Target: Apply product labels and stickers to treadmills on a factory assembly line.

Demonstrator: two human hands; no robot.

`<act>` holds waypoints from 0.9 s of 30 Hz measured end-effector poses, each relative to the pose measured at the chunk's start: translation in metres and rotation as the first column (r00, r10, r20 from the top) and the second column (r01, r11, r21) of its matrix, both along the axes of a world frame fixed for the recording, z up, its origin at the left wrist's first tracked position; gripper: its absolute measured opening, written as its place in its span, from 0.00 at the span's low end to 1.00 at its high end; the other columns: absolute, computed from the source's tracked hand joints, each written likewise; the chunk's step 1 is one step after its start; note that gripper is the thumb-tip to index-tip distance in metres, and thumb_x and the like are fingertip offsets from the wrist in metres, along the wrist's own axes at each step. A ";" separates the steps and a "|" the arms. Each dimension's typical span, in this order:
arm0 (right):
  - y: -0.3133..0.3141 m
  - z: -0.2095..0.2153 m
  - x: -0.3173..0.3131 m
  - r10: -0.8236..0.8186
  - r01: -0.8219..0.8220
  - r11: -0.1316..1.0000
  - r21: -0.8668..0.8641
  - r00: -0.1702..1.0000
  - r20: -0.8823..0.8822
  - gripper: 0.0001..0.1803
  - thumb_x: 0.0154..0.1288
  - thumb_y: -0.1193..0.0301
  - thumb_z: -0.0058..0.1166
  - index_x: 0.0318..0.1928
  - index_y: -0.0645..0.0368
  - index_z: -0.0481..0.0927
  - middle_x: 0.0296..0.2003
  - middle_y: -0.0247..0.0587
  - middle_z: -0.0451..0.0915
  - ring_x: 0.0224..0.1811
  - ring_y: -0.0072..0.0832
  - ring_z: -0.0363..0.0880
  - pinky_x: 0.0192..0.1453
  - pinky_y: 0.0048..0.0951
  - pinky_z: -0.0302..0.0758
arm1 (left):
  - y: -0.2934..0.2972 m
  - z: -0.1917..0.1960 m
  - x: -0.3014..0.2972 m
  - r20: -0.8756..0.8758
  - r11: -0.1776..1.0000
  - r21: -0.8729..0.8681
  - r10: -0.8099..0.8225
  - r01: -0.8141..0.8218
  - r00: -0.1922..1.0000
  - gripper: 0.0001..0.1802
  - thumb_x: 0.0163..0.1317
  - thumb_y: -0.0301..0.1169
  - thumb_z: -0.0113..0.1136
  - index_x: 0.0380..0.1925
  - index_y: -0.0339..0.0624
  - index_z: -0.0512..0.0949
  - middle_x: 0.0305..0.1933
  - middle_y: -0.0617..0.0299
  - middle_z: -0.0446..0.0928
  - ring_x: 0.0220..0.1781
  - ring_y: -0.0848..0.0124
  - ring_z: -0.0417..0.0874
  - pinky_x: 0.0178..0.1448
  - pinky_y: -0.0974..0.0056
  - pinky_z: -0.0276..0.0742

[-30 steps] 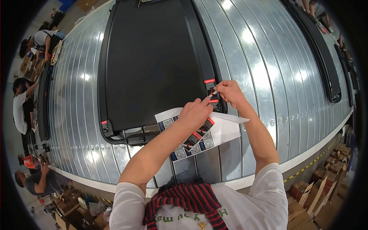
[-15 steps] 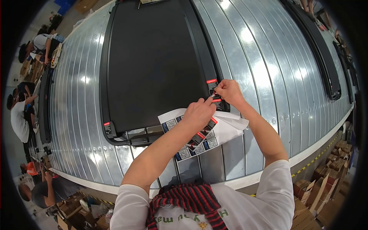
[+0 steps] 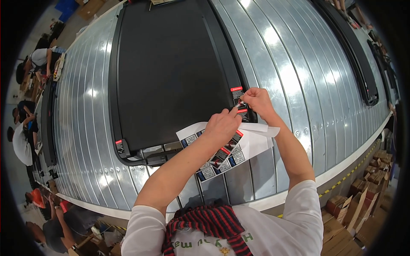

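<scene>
A black treadmill with a flat belt and side rails lies in front of me. At its near right corner my right hand is closed in a pinch on a small black, red and white warning sticker. My left hand reaches its fingertips to the same sticker. Under its palm it grips white sticker sheets printed with blue squares and codes, with a strip of black-and-red labels on top. Another red-topped label sits on the right rail, and one more label marks the near left corner.
The treadmill rests on a shiny metal slat conveyor. Other black treadmills stand on it at the left and right. Cardboard boxes crowd the floor at the lower right. Several people work along the left side.
The hands stay at the same corner, hardly moved, with the right one still pinching the sticker. The view has shifted slightly, and people at the left have moved a little.
</scene>
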State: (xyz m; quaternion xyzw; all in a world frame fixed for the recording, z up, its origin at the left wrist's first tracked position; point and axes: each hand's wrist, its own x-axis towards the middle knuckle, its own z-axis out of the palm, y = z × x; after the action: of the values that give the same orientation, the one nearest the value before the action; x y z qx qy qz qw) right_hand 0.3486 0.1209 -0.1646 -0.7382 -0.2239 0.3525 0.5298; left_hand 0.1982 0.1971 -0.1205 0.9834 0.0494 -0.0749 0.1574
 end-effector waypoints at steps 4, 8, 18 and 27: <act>0.003 -0.005 0.002 -0.004 0.004 1.000 -0.012 0.999 0.049 0.06 0.44 0.75 0.55 0.20 0.67 0.75 0.16 0.35 0.74 0.17 0.17 0.67 0.21 0.21 0.65 | 0.003 0.000 0.000 0.025 1.000 -0.012 -0.013 0.013 1.000 0.07 0.43 0.22 0.51 0.26 0.37 0.70 0.49 0.55 0.67 0.38 0.63 0.72 0.37 0.60 0.72; 0.005 -0.005 0.003 0.010 -0.006 0.999 -0.046 0.997 0.082 0.06 0.43 0.75 0.54 0.20 0.67 0.75 0.15 0.37 0.74 0.17 0.18 0.69 0.21 0.22 0.66 | 0.005 -0.001 0.000 0.030 1.000 -0.003 -0.020 0.020 0.999 0.06 0.43 0.22 0.51 0.25 0.37 0.70 0.48 0.56 0.68 0.38 0.64 0.72 0.36 0.61 0.73; 0.008 0.008 0.006 0.223 -0.136 0.960 -0.244 0.900 0.376 0.08 0.45 0.73 0.56 0.20 0.65 0.72 0.15 0.36 0.73 0.18 0.21 0.71 0.22 0.24 0.66 | 0.008 0.000 -0.003 0.041 0.999 -0.021 -0.028 0.029 0.999 0.06 0.42 0.22 0.50 0.24 0.37 0.70 0.48 0.57 0.68 0.38 0.63 0.73 0.37 0.60 0.73; 0.011 0.015 0.013 0.372 0.044 0.869 -0.493 0.599 0.709 0.32 0.36 0.54 0.63 0.40 0.61 0.71 0.41 0.48 0.73 0.45 0.41 0.70 0.42 0.37 0.70 | -0.006 0.063 -0.100 0.101 0.978 -0.152 -0.129 0.143 0.987 0.12 0.38 0.21 0.52 0.27 0.38 0.66 0.34 0.58 0.69 0.31 0.62 0.74 0.34 0.60 0.71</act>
State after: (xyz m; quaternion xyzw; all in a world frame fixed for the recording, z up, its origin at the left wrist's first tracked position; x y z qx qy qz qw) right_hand 0.3619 0.1324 -0.1493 -0.8952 -0.4111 0.0844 0.1497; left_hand 0.0981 0.1908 -0.0572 0.9713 -0.0312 -0.0446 0.2317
